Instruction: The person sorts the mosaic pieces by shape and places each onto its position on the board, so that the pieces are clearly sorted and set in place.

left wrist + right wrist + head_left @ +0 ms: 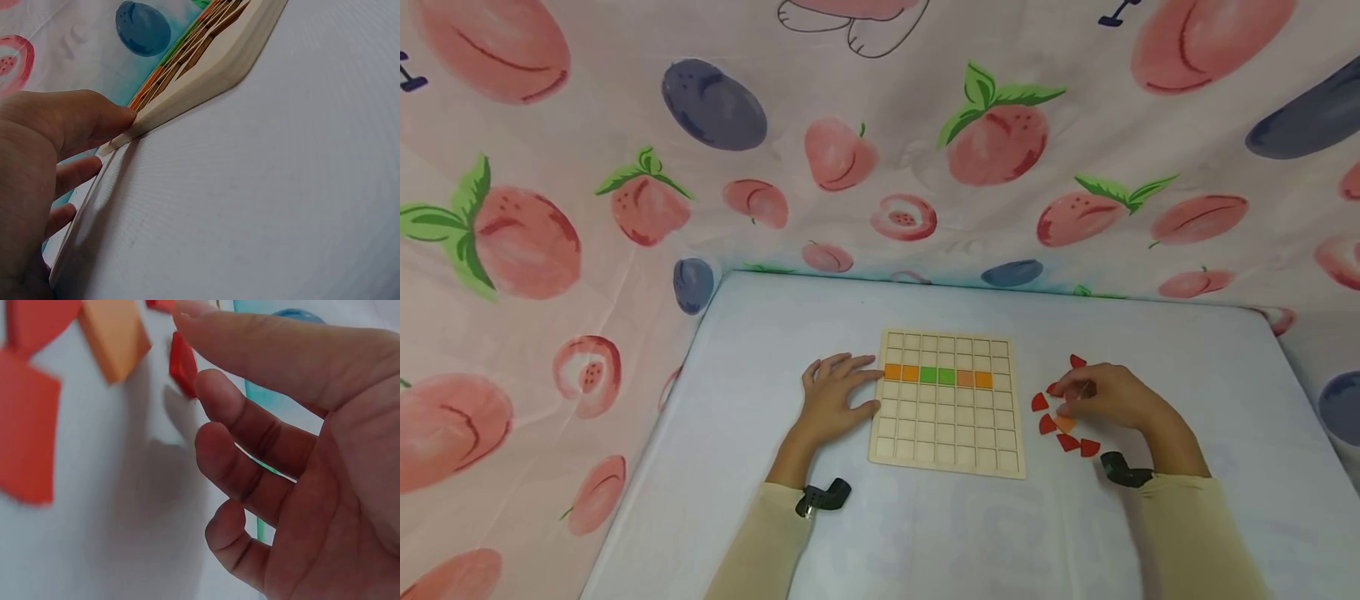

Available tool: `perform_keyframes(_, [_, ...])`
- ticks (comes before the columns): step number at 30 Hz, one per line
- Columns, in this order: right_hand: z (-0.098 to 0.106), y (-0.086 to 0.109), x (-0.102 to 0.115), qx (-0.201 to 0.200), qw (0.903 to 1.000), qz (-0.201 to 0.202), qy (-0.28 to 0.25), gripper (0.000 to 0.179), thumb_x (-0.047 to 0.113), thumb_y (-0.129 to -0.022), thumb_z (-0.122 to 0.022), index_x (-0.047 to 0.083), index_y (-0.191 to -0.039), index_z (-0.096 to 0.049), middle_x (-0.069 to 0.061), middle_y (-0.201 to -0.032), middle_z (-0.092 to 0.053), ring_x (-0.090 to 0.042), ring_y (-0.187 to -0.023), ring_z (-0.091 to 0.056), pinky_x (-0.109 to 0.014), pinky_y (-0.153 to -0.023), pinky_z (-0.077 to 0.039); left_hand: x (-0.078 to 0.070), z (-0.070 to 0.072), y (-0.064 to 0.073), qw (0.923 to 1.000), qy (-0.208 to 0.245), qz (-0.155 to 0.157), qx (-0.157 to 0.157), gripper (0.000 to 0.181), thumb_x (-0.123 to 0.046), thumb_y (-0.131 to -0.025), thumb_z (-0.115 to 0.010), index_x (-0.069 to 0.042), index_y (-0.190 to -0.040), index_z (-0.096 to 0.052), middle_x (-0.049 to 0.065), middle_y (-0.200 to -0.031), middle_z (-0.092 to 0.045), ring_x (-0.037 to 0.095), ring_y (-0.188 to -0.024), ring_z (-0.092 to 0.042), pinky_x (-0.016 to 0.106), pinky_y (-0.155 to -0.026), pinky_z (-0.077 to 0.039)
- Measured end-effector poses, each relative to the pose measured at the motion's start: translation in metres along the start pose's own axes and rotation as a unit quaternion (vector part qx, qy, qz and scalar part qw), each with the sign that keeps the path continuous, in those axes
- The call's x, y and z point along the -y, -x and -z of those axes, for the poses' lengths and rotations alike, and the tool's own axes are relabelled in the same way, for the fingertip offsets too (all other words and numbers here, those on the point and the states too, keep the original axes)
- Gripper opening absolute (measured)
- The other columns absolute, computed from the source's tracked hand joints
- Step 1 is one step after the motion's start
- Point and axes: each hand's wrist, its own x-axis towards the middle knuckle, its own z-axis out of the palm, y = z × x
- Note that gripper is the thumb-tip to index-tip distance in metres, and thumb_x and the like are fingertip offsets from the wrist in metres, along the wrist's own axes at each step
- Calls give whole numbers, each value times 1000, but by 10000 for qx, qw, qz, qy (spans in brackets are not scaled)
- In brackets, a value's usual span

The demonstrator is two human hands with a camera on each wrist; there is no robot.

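Observation:
A pale wooden grid board (947, 472) lies in the middle of the table. Its third row from the far edge holds orange tiles (901, 372) and green tiles (937, 376). My left hand (831, 404) rests beside the board, fingers spread, with index finger and thumb touching its left edge; the left wrist view shows the thumb at the wooden rim (231, 75). My right hand (1112, 397) hovers among several red quarter-round pieces (1047, 424), thumb and index finger apart. Just below its thumb lies an orange square piece (1066, 425). Nothing shows between the right fingers.
White cloth covers the table (955, 542). A fruit-print curtain (865, 100) stands behind and to the left. Each wrist wears a black camera mount, one at the left sleeve (752, 542), one at the right sleeve (1195, 533).

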Motion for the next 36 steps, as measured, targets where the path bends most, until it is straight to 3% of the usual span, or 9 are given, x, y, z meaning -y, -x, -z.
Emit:
perform_keyframes(6, [-3, 7, -7, 96, 9996, -264, -6, 32, 28, -81, -86, 15, -109, -77, -2, -93, -64, -22, -92, -54, -30, -71, -51, 0, 0, 1, 10000, 10, 8, -36, 46, -39, -87, -72, -33, -132, -68, -9, -153, -53, 26, -147, -34, 62, -116, -10])
perform_keyframes(13, [-6, 11, -12, 54, 9997, -88, -212, 28, 22, -80, -86, 17, -106, -78, -2, -91, -61, -21, -89, -52, -27, -65, -49, 1, -2, 0, 10000, -8, 27, -4, 46, -39, -87, -72, -34, -133, -68, -10, -153, -53, 25, -147, -34, 62, -117, -9])
perform_keyframes(20, [-8, 8, -14, -67, 9999, 123, -77, 20, 20, -84, -83, 19, -103, -77, 1, -85, -61, -19, -84, -54, -24, -63, -49, 0, -2, 0, 10000, -39, 62, 30, 47, -38, -87, -72, -34, -133, -67, -10, -153, -52, 25, -147, -33, 62, -117, -9])
perform_keyframes(36, [-13, -3, -12, -921, 9952, 165, 286, 17, 19, -85, -80, 9, -97, -73, 0, -76, -57, -19, -75, -52, -27, -61, -42, 0, -1, 0, 9999, -63, 63, 48, 47, -38, -88, -72, -34, -134, -67, -10, -154, -52, 25, -147, -33, 61, -117, -9])
